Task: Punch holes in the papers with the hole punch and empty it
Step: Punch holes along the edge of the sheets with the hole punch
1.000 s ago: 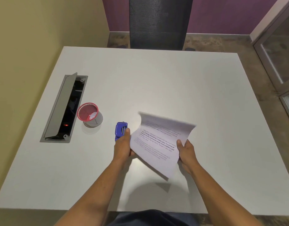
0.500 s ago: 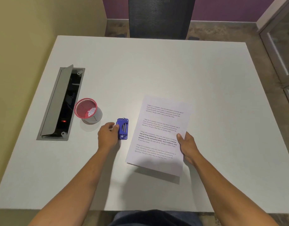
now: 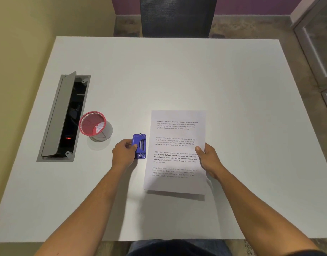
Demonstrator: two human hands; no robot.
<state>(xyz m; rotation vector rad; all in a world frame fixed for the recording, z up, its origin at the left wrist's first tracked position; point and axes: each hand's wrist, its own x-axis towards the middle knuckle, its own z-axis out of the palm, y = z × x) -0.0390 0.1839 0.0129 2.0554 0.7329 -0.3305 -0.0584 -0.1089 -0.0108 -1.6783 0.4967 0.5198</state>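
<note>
A small blue hole punch (image 3: 140, 146) rests on the white table (image 3: 177, 74), just left of a printed sheet of paper (image 3: 175, 150). My left hand (image 3: 124, 154) grips the punch's left side, thumb on top. My right hand (image 3: 207, 158) pinches the paper's right edge, holding the sheet slightly raised, its near edge casting a shadow. The paper's left edge lies right beside the punch; whether it sits in the slot I cannot tell.
A red mesh cup (image 3: 93, 124) holding white paper bits stands left of the punch. Further left, an open grey cable hatch (image 3: 64, 118) is set in the table. A dark chair (image 3: 177, 15) stands at the far edge.
The paper went from held up and bent to nearly flat and straight beside the punch. My left hand let go of the sheet and took hold of the punch.
</note>
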